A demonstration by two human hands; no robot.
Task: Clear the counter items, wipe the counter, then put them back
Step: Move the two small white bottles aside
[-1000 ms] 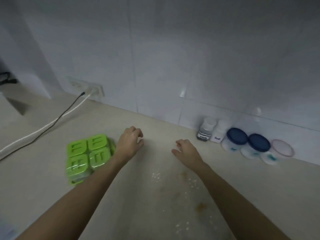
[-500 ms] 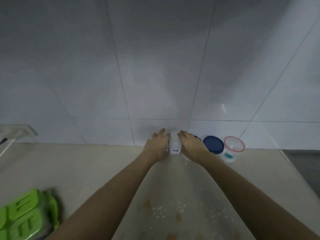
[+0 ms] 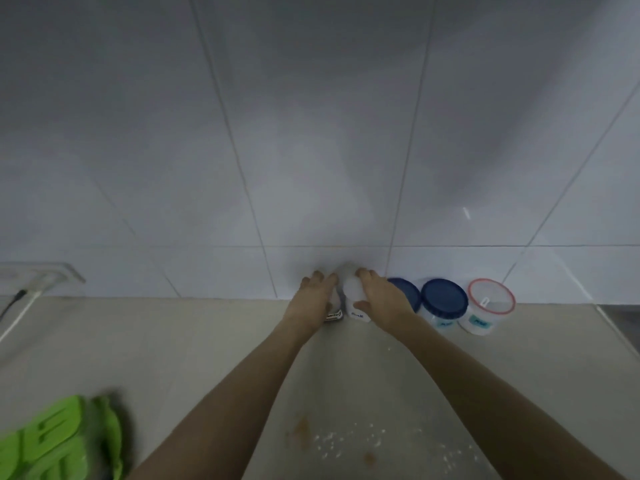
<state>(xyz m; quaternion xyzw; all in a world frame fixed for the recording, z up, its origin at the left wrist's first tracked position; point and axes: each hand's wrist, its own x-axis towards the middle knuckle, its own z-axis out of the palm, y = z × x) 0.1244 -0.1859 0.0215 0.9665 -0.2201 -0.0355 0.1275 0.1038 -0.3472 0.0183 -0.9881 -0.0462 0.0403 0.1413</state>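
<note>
Both hands have closed in: left hand and right hand each cup a small white shaker (label blurred).

A second ago both hands hover mid-counter beside the green container; now the left hand grips the dark-labelled shaker and the right hand wraps the white shaker at the far wall, fingers curled around each.
</note>
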